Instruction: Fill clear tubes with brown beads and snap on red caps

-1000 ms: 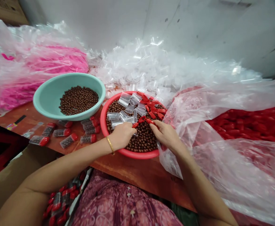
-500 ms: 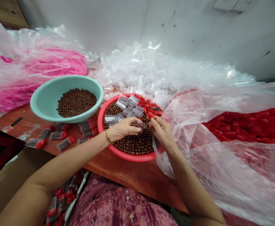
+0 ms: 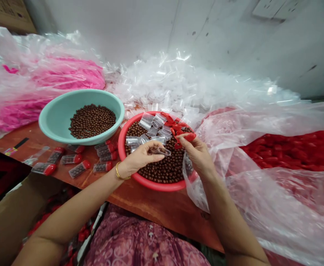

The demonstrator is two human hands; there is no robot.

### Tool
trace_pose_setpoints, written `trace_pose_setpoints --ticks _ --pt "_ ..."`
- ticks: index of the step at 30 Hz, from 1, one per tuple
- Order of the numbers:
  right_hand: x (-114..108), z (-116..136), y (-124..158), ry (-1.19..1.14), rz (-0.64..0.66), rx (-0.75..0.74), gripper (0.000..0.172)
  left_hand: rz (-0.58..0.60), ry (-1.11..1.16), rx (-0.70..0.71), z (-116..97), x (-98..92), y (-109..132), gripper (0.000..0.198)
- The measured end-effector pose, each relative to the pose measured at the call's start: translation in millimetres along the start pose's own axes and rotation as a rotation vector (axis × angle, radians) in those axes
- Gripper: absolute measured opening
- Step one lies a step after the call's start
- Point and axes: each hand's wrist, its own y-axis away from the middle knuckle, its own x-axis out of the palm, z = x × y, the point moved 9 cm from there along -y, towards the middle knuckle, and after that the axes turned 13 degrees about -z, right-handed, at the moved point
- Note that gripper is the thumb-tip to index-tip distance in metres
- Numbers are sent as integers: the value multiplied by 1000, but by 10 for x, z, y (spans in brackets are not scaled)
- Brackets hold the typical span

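Over the red basin [image 3: 162, 187], my left hand [image 3: 141, 159] is closed round a clear plastic tube [image 3: 164, 151] with some brown balls inside, its mouth toward the right. A little to the right, my right hand [image 3: 196, 155] pinches a red plastic cap [image 3: 189, 137], apart from the tube. Brown balls [image 3: 162, 170] fill much of the basin. Several clear tubes [image 3: 133, 140] lie on them at the left and back, and more red caps [image 3: 169, 119] lie at the back right.
A teal basin [image 3: 55, 123] with brown balls stands at the left. Filled red-capped tubes [image 3: 79, 169] lie before it on the table [image 3: 128, 195]. Clear tubes are heaped behind [image 3: 162, 81]. A plastic bag [image 3: 220, 136] with red caps [image 3: 292, 149] is at the right, and pink pieces [image 3: 67, 74] at the left.
My right hand has moved slightly right and turned the red cap outward. The tube in my left hand now shows more plainly, pointing right. The view has shifted slightly.
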Motion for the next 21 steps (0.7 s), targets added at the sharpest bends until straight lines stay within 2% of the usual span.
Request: trace_pose_setpoints --ticks 2,4,6,8,12,18,21 --pt "10 0 -3 -45 -5 69 29 -26 -98 85 -33 0 -2 23" --pt "75 -64 37 -128 27 205 36 -45 -125 127 -51 15 2 21" --pt "143 -117 103 -211 39 304 40 -50 -64 116 -43 40 15 24" --pt "186 -136 166 -261 36 323 41 -41 44 35 17 70 40 31" --pt "164 -146 259 -212 34 252 33 -41 145 -110 148 101 119 40" --pt "163 -63 342 -49 238 45 20 -40 144 -19 74 115 160 34" --pt "163 -49 361 15 275 -54 19 -31 112 -17 83 128 147 34"
